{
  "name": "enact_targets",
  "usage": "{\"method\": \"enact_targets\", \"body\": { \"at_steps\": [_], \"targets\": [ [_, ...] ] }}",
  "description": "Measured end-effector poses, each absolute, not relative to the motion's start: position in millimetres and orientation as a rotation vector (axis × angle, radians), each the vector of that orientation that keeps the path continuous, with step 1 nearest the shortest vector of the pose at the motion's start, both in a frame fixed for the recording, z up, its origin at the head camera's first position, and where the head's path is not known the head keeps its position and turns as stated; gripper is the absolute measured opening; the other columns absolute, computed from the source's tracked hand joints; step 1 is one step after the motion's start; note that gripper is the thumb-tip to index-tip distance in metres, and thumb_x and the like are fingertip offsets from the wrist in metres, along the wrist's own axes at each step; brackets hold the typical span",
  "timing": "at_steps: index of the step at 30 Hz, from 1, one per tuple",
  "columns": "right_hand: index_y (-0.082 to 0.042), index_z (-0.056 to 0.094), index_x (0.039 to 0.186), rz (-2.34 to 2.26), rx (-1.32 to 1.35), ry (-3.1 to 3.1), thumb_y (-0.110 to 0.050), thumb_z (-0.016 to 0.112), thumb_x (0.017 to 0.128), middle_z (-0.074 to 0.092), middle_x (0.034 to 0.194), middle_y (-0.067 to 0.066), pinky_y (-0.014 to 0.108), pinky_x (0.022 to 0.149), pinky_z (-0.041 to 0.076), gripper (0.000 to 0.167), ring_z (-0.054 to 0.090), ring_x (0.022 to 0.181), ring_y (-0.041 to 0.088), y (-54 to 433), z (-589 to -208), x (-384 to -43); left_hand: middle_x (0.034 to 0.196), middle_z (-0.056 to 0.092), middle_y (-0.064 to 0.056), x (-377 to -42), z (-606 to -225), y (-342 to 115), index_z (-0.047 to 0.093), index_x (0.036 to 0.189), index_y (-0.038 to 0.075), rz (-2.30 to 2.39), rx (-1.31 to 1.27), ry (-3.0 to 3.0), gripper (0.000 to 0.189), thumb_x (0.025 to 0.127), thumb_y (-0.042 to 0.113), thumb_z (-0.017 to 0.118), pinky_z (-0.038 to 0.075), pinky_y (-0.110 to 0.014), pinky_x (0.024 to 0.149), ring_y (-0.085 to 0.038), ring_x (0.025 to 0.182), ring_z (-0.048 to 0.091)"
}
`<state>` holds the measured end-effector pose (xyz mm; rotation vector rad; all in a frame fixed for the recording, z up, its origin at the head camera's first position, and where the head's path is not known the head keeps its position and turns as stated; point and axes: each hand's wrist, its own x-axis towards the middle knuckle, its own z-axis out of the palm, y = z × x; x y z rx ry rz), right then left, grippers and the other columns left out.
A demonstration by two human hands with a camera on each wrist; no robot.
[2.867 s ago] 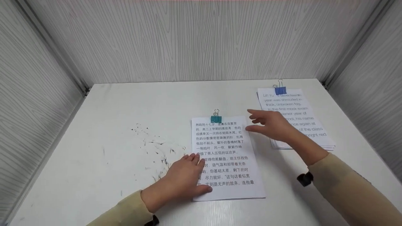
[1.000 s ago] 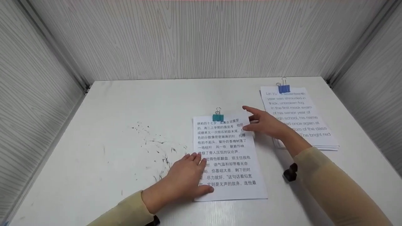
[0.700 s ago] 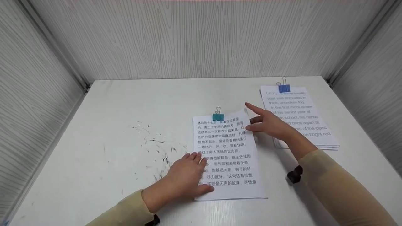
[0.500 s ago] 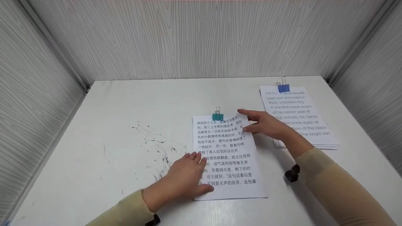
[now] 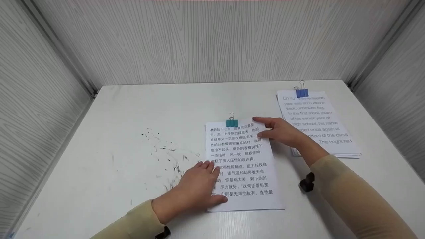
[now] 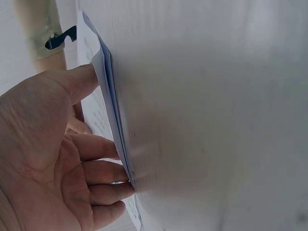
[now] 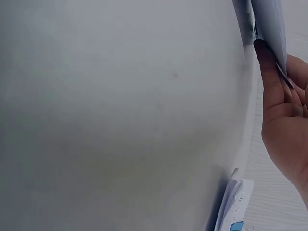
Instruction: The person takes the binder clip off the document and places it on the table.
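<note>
A stack of printed paper sheets (image 5: 245, 199) with a teal binder clip (image 5: 232, 123) on its top edge lies at the middle of the table. My left hand (image 5: 197, 186) rests along its lower left side, thumb over the sheets and fingers fairly straight; the left wrist view shows thumb and fingertips at the stack's edge (image 6: 111, 96). Near the top right corner, my right hand (image 5: 282, 132) pinches the sheets, and that corner curves up. From the right wrist, the raised paper (image 7: 272, 29) shows between thumb and fingers.
A second stack of sheets with English text (image 5: 312, 122), held by a blue binder clip (image 5: 302, 93), lies at the back right, partly behind my right hand. Dark scuffs mark the white table (image 5: 99, 159) on the left. Wood-grain panels (image 5: 212, 39) wall the back and sides.
My right hand has moved left from beside the stack and taken hold of its top right corner, which has lifted and bent. My left hand has stayed on the left edge.
</note>
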<state>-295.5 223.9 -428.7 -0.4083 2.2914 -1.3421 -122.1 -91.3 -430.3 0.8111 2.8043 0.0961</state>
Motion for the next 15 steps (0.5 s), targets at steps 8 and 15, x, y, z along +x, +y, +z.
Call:
{"method": "enact_targets", "body": {
  "at_steps": [8, 15],
  "targets": [
    [-0.025, 0.05, 0.16, -1.438, -0.456, 2.323, -0.016, 0.074, 0.101, 0.069, 0.139, 0.001, 0.03, 0.089, 0.06, 0.065, 0.069, 0.118, 0.024, 223.9, -423.7, -289.1, 0.121, 0.074, -0.013, -132.2, -418.5, -92.3, 0.071, 0.124, 0.005, 0.159, 0.831, 2.863, 0.064, 0.096, 0.062, 0.069, 0.036, -0.059, 0.121, -0.033, 0.123, 0.067],
    [-0.032, 0.053, 0.158, -1.525, -0.516, 2.296, -0.018, 0.075, 0.101, 0.074, 0.132, 0.003, 0.029, 0.089, 0.06, 0.063, 0.072, 0.115, 0.024, 220.0, -414.9, -279.2, 0.109, 0.079, -0.006, -153.5, -395.6, -105.5, 0.075, 0.126, 0.008, 0.641, 0.709, 2.956, 0.045, 0.101, 0.046, 0.071, 0.052, -0.052, 0.107, -0.029, 0.105, 0.075]
  ]
}}
